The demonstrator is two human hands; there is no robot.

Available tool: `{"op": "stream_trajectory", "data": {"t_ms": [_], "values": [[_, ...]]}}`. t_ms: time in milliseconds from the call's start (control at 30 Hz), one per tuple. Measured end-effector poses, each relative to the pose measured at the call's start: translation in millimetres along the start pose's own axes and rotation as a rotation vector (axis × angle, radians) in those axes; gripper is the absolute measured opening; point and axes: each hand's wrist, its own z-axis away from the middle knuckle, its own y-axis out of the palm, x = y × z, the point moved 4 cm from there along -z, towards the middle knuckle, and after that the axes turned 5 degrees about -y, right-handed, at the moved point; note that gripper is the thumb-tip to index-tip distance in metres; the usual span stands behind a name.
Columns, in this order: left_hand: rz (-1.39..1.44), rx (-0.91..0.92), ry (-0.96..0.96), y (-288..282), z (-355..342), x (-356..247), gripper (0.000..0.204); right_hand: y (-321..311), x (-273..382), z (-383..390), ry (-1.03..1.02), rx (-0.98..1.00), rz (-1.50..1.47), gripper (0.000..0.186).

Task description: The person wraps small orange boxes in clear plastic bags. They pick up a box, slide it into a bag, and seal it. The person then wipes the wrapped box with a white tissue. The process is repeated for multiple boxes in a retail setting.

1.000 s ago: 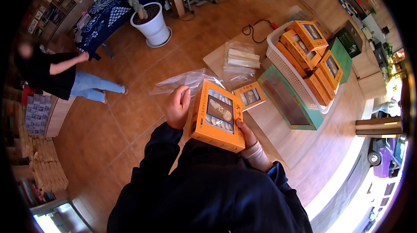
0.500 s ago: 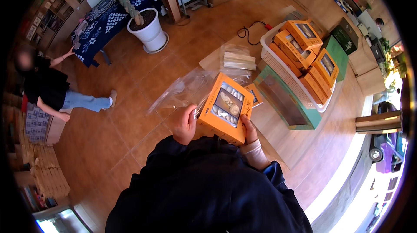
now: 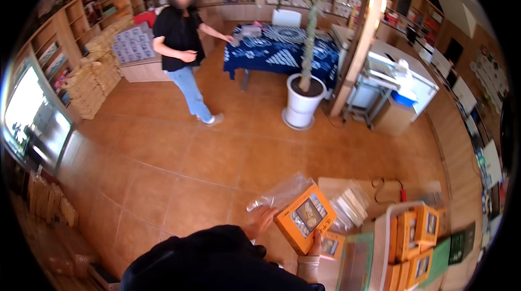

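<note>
My right hand point(image 3: 316, 243) grips the lower right edge of an orange box point(image 3: 287, 231) with a clear window over pale contents. The box is held tilted. At its left side, my left hand point(image 3: 259, 222) is closed on a clear plastic bag point(image 3: 282, 192), which spreads out behind the box. Another orange box point(image 3: 331, 245) lies partly hidden behind the held one. Just beyond, on the table, is a stack of pale flat strips point(image 3: 350, 207) in clear plastic.
At the right, a white basket point(image 3: 386, 239) holds several orange boxes, with green boxes point(image 3: 358, 253) beside it. A black cable with a red end point(image 3: 403, 195) lies farther back. Across the tiled floor stand a potted tree point(image 3: 303, 101), a blue-clothed table point(image 3: 282, 52) and a person point(image 3: 182, 36).
My view has swung up and left, so the room and the other person show more fully. The orange box stays in my right hand and the bag in my left.
</note>
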Motion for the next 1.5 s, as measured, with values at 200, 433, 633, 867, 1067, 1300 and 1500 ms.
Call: {"op": "stream_trajectory", "data": {"t_ms": [200, 433, 633, 867, 1067, 1300, 1500], "values": [[-0.152, 0.026, -0.226, -31, 1, 54, 0.026, 50, -43, -54, 0.033, 0.148, 0.212, 0.032], [-0.002, -0.314, -0.339, -109, -61, 163, 0.017, 182, -128, -122, 0.064, 0.158, 0.361, 0.03], [-0.102, -0.297, -0.427, -147, -112, 239, 0.01, 286, -167, -164, 0.084, 0.245, 0.415, 0.032], [0.116, -0.339, -0.621, -151, -166, 316, 0.014, 344, -217, -238, 0.046, 0.283, 0.473, 0.033], [-0.042, -0.4, -0.466, -159, -251, 399, 0.011, 409, -260, -335, 0.124, 0.312, 0.403, 0.033], [-0.111, -0.456, -0.581, -161, -327, 492, 0.01, 505, -292, -447, 0.247, 0.384, 0.371, 0.029], [-0.026, -0.565, -0.741, -168, -380, 533, 0.007, 560, -329, -499, 0.311, 0.424, 0.422, 0.029]]}}
